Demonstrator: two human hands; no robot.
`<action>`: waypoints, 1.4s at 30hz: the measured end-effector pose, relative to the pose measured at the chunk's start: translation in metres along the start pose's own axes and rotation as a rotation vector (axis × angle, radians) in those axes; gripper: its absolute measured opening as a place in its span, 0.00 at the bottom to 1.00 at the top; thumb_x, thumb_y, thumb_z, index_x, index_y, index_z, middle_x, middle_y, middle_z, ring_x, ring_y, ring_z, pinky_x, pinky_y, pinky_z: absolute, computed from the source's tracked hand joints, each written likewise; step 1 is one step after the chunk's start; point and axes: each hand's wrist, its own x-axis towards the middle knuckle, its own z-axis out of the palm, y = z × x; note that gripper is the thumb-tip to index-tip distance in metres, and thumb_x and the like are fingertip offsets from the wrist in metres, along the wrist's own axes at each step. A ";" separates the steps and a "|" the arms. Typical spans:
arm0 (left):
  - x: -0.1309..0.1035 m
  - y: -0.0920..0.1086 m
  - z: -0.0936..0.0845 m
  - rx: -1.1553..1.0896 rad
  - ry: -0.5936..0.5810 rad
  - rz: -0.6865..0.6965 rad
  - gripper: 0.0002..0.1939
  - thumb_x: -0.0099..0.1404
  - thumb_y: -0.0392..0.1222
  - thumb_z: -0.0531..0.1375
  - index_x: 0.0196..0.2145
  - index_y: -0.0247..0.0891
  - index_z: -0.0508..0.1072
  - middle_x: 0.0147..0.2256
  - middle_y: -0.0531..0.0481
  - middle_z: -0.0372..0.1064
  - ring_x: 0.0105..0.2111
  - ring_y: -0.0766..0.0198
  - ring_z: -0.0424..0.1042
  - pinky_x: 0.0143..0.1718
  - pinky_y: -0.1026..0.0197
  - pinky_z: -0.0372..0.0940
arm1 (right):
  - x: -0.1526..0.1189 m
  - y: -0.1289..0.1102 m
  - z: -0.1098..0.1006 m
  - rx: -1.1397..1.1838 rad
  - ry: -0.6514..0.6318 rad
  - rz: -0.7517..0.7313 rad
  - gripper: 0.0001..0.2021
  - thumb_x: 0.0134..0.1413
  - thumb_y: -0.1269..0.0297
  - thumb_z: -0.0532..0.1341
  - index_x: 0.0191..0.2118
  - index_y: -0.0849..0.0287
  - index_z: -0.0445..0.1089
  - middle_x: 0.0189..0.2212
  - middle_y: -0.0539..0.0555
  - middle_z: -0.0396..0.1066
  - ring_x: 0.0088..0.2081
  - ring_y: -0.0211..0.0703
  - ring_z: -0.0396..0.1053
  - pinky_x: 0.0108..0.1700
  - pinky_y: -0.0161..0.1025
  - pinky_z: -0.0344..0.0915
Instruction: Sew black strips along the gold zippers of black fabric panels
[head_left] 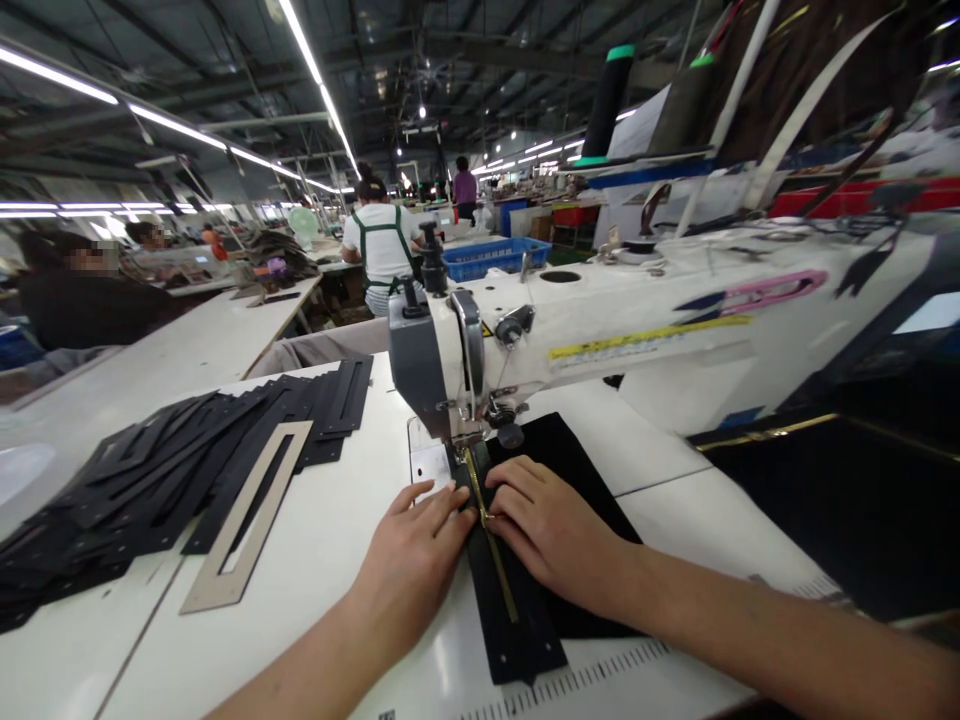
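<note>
A black slotted panel [517, 645] lies under the sewing machine's needle area, with a gold-toothed zipper [501, 580] showing along its slot. My left hand [420, 545] rests on the panel's left edge, fingers stretched forward and thumb beside the zipper. On the other side, my right hand [555, 530] has curled fingers, with thumb and forefinger closed at the small gold zipper pull [486, 517]. The presser foot [469, 440] stands just ahead of both hands at the zipper's far end. Beneath my right forearm spreads a larger black piece [592, 610].
The white sewing machine [645, 310] reaches in from the right. Left of my hands lies a pile of black slotted panels [150, 480] with a beige slotted template [202, 590]. Behind are a blue basket [495, 258] and a person in a white shirt [386, 245].
</note>
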 end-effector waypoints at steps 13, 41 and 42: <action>-0.015 0.026 -0.018 -0.078 -0.104 0.008 0.13 0.63 0.31 0.48 0.43 0.33 0.68 0.47 0.42 0.67 0.48 0.56 0.66 0.50 0.49 0.60 | -0.057 -0.031 -0.030 -0.041 -0.105 -0.194 0.22 0.57 0.56 0.54 0.51 0.68 0.62 0.51 0.64 0.62 0.53 0.54 0.57 0.52 0.50 0.57; -0.018 0.039 0.004 -0.053 0.145 -0.051 0.13 0.65 0.31 0.46 0.35 0.36 0.70 0.34 0.49 0.73 0.42 0.59 0.71 0.57 0.43 0.48 | -0.021 -0.024 -0.027 0.082 -0.077 0.031 0.16 0.58 0.66 0.50 0.47 0.68 0.67 0.45 0.63 0.68 0.47 0.48 0.65 0.50 0.45 0.61; -0.018 0.039 0.005 -0.035 0.171 -0.044 0.14 0.66 0.32 0.45 0.35 0.36 0.70 0.34 0.49 0.73 0.42 0.59 0.71 0.58 0.44 0.47 | -0.020 -0.021 -0.021 0.032 -0.064 0.035 0.18 0.57 0.68 0.50 0.50 0.72 0.64 0.49 0.66 0.65 0.51 0.51 0.61 0.53 0.48 0.59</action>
